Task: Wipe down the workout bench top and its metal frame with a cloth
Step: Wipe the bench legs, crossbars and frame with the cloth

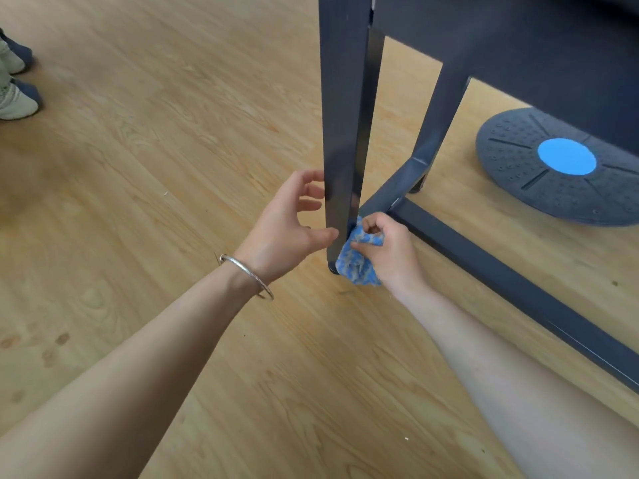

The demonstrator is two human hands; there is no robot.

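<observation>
Firstly, far left: a pair of pale shoes (15,98) with dark trim, cut off by the frame edge, standing on the floor (155,150), which is light wood-grain plank with a few dark marks near left. Next, reaching in from the near left: a bare forearm with a thin silver bangle (247,275) at the wrist. Left hand (290,219): fingers apart and loosely curved, fingertips at the left edge of the leg and thumb tip at its near face, not closed round it. Front leg (340,133) of the bench (518,36): dark grey flat metal, upright, with a small black foot on the floor. Cloth (358,262): blue-and-white, bunched, pressed against the lower right side of the front leg just above the floor. Right hand (389,247): fingers and thumb curled, pinching the cloth against the leg. Floor bar (518,288): dark metal, running from behind the front leg toward the near right. Rear leg (439,122): same finish, slanting down to the bar's far end. Balance board (560,167): round, dark, textured, with a blue disc (567,156) at its centre, lying on the floor far right, partly under the bench.
</observation>
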